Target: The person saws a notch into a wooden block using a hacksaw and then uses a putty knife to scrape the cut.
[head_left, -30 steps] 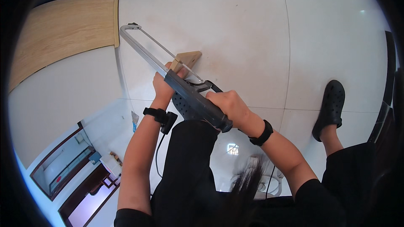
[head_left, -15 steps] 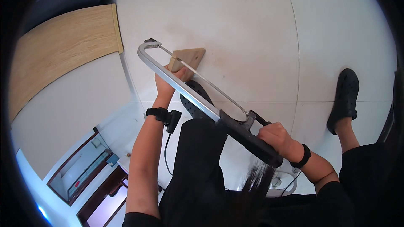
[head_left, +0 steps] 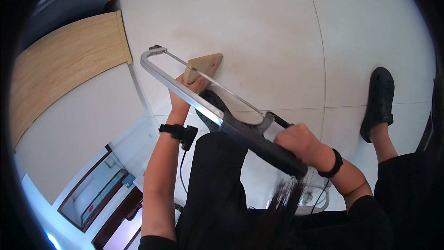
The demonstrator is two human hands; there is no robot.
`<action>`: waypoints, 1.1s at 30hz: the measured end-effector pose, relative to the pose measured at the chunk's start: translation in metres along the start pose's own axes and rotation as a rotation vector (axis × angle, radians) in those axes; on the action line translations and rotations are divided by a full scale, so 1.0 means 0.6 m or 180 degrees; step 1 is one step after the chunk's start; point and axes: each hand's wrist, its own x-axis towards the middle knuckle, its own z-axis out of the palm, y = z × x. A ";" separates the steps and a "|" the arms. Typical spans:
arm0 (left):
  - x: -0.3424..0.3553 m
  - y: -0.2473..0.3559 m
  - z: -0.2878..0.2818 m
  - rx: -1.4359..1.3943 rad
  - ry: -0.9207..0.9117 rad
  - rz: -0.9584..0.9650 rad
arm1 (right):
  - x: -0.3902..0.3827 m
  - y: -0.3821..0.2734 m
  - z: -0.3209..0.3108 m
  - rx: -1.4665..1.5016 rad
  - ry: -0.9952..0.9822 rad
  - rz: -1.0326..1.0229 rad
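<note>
I had the right hand [head_left: 303,146] gripping the hacksaw [head_left: 203,104] by its handle [head_left: 273,153], the blade [head_left: 231,93] crossing the wooden block [head_left: 211,67]. On my feed, the left hand [head_left: 178,102] clasped that block near the left shoe [head_left: 214,99].

Looks like bright, smooth metal on saw frame [head_left: 185,92], duller metal on blade [head_left: 231,92]. Seems matt blk plastic on handle [head_left: 264,146]. Shows pale, smooth, matt wd. on block [head_left: 203,63]. Reads as lt., glossy tile on floor [head_left: 370,28]. Looks like matt blk cloth on trousers [head_left: 217,166], matt plastic on shoe [head_left: 381,95].
</note>
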 end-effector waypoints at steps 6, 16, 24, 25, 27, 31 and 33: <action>0.001 -0.024 0.012 -0.0859 -0.0023 0.0021 | 0.134 0.057 0.072 0.0116 0.0403 -0.0196; -0.008 -0.006 0.011 -0.0234 -0.0202 0.0404 | 0.135 0.055 0.098 0.0201 0.0494 -0.0053; -0.015 -0.001 0.004 0.0031 -0.0073 0.0550 | 0.139 0.029 0.113 0.0252 0.0625 0.0046; -0.015 0.000 0.004 0.0076 -0.0077 0.0508 | 0.139 0.029 0.115 0.0234 0.0637 0.0010; -0.016 0.001 0.004 0.0162 -0.0071 0.0416 | 0.138 0.028 0.116 0.0211 0.0627 -0.0002; -0.015 -0.002 0.004 0.0483 -0.0056 0.0520 | 0.137 0.026 0.120 0.0314 0.0694 0.0016; -0.019 0.014 -0.001 0.0489 -0.0056 0.0533 | 0.135 0.026 0.121 0.0274 0.0749 0.0001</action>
